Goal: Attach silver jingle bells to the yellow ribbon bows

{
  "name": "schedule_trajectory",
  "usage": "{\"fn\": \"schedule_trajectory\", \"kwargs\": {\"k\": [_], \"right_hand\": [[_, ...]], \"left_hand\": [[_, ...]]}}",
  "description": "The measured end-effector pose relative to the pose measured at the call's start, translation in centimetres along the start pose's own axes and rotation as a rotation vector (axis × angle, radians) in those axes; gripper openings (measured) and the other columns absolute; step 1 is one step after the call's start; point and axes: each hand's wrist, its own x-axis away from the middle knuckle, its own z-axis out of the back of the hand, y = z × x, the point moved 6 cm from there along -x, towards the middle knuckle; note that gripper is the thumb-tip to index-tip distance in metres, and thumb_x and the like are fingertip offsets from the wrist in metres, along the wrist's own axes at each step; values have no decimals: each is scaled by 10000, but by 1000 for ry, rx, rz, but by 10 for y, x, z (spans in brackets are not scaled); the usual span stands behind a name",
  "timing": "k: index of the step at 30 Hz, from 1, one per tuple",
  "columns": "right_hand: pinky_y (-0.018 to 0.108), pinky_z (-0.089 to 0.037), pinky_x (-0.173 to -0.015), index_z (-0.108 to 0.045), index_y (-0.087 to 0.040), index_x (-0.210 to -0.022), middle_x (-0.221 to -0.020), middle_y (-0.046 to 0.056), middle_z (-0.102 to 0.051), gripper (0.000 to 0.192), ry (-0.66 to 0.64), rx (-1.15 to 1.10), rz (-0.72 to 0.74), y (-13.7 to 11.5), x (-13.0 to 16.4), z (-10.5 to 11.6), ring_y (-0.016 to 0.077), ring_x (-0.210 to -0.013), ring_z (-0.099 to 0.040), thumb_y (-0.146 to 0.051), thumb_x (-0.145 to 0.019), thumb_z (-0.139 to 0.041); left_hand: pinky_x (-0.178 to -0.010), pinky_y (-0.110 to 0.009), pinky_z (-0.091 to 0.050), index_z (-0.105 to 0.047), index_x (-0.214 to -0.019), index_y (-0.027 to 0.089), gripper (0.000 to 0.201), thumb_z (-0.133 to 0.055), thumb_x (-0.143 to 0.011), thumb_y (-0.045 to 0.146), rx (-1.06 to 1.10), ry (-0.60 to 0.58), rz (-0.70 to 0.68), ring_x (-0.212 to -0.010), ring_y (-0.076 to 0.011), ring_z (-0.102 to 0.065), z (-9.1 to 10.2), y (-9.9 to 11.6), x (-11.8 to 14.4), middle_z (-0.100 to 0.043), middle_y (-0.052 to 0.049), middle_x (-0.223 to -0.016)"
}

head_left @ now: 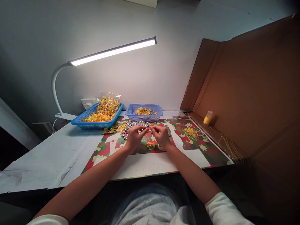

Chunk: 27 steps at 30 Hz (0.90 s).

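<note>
both hands meet over the patterned mat (206, 153), left hand (134, 137) and right hand (161, 135) each pinching an end of a thin yellow tie (147, 130) stretched sideways between them, yellow bow (150, 144) lying just below, nearer the right.

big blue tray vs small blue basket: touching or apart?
Apart. The head view shows a strip of white table between the big blue tray and the small blue basket.
</note>
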Motion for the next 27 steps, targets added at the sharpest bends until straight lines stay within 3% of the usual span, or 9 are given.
{"fn": "schedule_trajectory", "kwargs": {"k": [12,19,27], "right_hand": [[240,-372,-520,-715,-179,-805,-602,8,-616,257,-14,9,-11,1,-1,0,122,-525,-501,-317,-840,-501],[233,-333,-523,-638,-182,-804,-527,-43,-478,138,-75,85,-26,-8,3,0,108,-502,-430,-292,-778,-559],[237,-291,-519,-508,-197,-677,-551,-37,-456,208,-95,72,-23,-2,2,-1,110,-516,-407,-289,-842,-424]], "left_hand": [[-553,-241,-397,-700,-740,189,191,-635,-807,355,14,-13,28,-581,-124,-540,-1,-1,-1,-659,-7,-641],[-559,-238,-388,-691,-738,186,203,-627,-809,365,86,-41,68,-612,-123,-540,-3,-4,-1,-653,-10,-685],[-536,-240,-380,-691,-703,178,250,-656,-764,418,192,-119,151,-593,-125,-517,-13,-12,0,-657,-20,-673]]}}
